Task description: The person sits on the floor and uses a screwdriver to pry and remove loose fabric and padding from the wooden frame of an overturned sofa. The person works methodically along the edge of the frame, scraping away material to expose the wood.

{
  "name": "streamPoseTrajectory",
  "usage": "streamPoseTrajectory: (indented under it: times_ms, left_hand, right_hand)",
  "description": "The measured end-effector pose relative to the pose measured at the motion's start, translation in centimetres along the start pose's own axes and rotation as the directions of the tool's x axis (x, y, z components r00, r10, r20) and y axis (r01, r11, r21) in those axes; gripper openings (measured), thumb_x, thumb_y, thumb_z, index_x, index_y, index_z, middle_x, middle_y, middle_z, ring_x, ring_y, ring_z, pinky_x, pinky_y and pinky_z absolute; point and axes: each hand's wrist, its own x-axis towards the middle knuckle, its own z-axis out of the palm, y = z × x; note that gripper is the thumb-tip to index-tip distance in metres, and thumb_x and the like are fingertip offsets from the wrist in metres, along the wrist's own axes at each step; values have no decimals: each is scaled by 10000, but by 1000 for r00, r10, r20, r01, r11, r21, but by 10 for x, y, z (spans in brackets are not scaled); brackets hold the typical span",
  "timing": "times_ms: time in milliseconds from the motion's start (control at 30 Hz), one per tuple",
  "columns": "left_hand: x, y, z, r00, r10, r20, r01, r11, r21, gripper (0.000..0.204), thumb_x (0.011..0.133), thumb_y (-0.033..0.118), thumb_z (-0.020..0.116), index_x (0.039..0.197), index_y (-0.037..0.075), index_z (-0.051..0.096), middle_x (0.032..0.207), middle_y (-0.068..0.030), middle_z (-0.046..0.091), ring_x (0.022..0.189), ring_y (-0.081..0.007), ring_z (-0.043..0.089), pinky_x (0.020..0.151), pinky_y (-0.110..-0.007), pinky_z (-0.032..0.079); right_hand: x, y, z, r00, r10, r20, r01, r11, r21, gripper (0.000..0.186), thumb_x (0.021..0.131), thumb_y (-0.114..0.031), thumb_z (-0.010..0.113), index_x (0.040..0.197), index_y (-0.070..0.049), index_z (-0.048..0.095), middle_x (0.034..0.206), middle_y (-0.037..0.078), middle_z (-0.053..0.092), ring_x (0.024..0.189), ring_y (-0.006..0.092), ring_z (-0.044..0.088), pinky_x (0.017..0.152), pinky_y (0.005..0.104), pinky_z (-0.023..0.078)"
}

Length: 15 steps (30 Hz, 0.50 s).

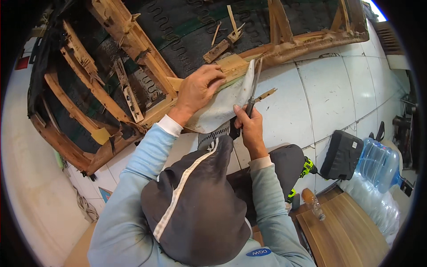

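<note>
Head view shows white tiled floor (327, 98) beside the wooden frame (134, 42).

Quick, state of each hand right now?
Left hand: fingers curled at the wooden frame; grip can't be told.
Right hand: closed around a dark-handled tool with a long metal shaft.

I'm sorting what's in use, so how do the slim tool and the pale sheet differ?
The slim tool is straight and narrow; the pale sheet is broad and curved. The tool is dark-handled; the sheet is whitish. The tool is held in the right grip; the sheet spreads beside it. Both are close to the wooden frame.
</note>
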Motion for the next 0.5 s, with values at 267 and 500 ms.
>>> streamPoseTrajectory:
  times_ms: [267, 500]
  left_hand:
    - [13, 4, -10, 924, -329, 193, 361, 918, -163, 152, 977, 152, 807, 1104, 70, 825, 1146, -114, 827, 1018, -305, 798, 873, -355, 610]
    - [-8, 35, -6, 985, 53, 163, -80, 984, 159, 218, 942, 281, 854, 1104, 136, 857, 1561, -187, 655, 1532, -413, 517, 1276, -600, 345]
  right_hand:
    - [2, -5, 1, 1000, -1, -2, 1, 999, -53, 278, 1015, -205, 849, 877, -93, 635, 678, -31, 591, 573, 73, 514, 555, 263, 407]
    - [-4, -12, 10, 1000, -23, 5, 24, 998, -66, 287, 1023, -195, 840, 862, -101, 622, 691, -40, 584, 573, 65, 509, 544, 253, 394]
